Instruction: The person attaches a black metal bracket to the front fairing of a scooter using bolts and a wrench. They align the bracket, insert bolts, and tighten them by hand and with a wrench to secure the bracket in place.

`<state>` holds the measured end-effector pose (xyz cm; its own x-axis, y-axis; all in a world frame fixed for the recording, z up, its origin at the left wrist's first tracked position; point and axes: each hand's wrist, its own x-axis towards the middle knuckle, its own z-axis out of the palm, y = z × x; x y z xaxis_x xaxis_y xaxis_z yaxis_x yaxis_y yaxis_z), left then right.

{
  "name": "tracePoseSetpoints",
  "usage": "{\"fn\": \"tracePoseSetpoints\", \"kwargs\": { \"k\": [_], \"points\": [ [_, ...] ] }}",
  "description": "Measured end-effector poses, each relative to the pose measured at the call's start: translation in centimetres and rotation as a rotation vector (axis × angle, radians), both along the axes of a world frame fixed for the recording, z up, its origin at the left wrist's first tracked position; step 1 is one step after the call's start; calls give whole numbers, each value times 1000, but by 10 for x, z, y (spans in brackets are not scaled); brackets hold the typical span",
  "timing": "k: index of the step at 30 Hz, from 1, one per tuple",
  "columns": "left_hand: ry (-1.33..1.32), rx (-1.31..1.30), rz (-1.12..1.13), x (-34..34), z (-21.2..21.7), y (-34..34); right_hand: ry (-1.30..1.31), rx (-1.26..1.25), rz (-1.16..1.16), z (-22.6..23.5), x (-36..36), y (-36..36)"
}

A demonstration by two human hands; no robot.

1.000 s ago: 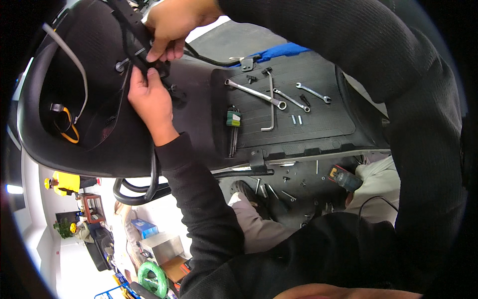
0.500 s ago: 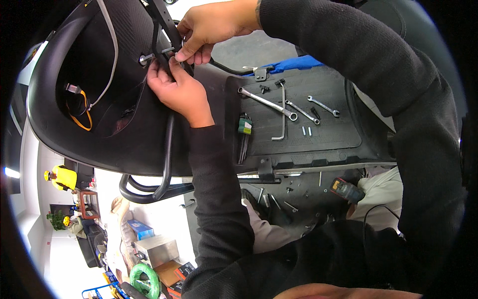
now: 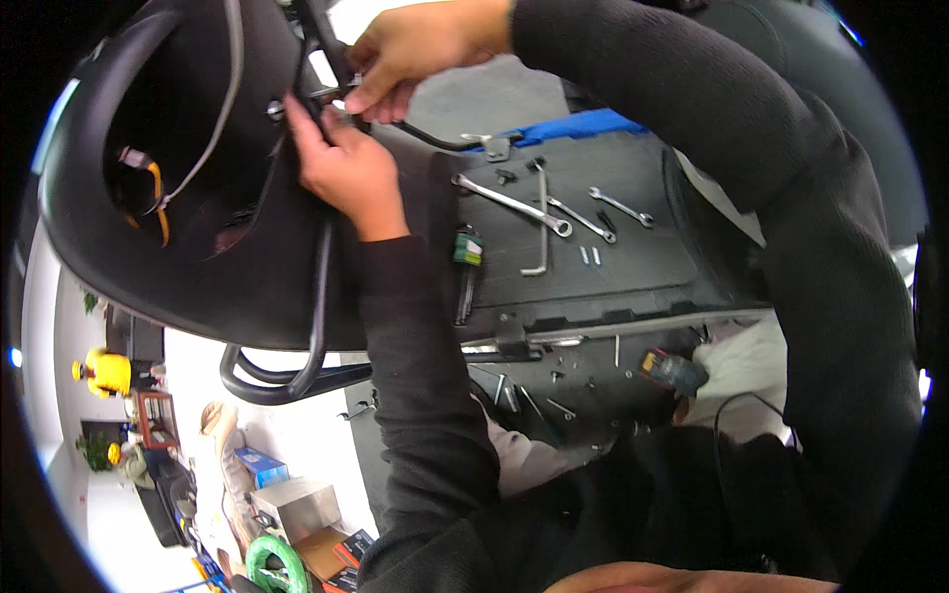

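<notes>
My right hand reaches in from the upper right. Its thumb and fingers are pinched together beside a black metal bracket; whatever is between them is too small and blurred to name. Just below, my left hand has its index finger and thumb on either side of the bracket's lower end. Its other fingers are partly hidden, and I cannot make out what it grips. A silver bolt shows in the black body panel, close to the left fingertips. A black tube runs below my left hand.
Wrenches, a hex key and small fasteners lie on the black footboard. A green-holdered hex key set lies at its left edge. A grey cable crosses the panel's hollow. More tools and a power tool lie below.
The whole view has shifted slightly. My left index finger now stretches up along the bracket's left side, where the fingers were curled before. The right hand keeps its pinch at the bracket.
</notes>
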<state>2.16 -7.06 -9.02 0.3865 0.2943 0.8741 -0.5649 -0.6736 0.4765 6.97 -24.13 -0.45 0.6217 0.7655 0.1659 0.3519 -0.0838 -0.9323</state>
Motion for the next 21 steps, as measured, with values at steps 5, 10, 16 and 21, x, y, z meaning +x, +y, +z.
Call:
{"fn": "tracePoseSetpoints", "kwargs": {
  "k": [5,10,16,21],
  "points": [
    [-33,-53,-28,5,-2,-2,-236,-110,-92,20,-18,-8],
    [-25,-48,-72,9,-5,3,-490,-197,-536,6,-38,-60],
    [-67,-14,-102,11,-9,6,-382,-569,-835,-180,-102,-116],
    [-22,-20,-90,14,-7,8,-278,-598,-1097,-271,-133,-162]
  ]
}}
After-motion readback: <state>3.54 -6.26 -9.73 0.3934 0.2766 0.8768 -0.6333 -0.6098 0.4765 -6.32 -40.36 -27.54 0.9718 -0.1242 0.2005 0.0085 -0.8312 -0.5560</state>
